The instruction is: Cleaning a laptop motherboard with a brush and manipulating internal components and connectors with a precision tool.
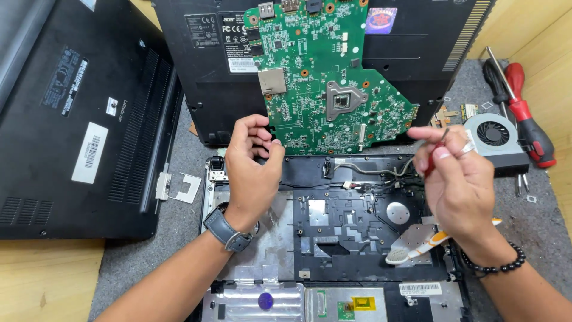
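Right now I'm partway into a laptop teardown, judging by how things lie: the opened laptop base (333,238) sits in front of me with its metal shields bare, and the green motherboard (325,83) rests tilted on a closed black laptop (417,53) behind it. Another black laptop (77,119) lies upside down to my left. My left hand (253,170) pinches the lower left edge of the motherboard between thumb and fingers, holding it steady. My right hand (456,179) is closed around a small red-handled screwdriver (437,152), its tip pointing up near the board's right corner. A cooling fan (494,136) and two larger screwdrivers (524,113) lie off to the right, a toothbrush (426,244) under my right wrist. Next, I'd judge, the tip must find a screw or connector precisely, with a light touch
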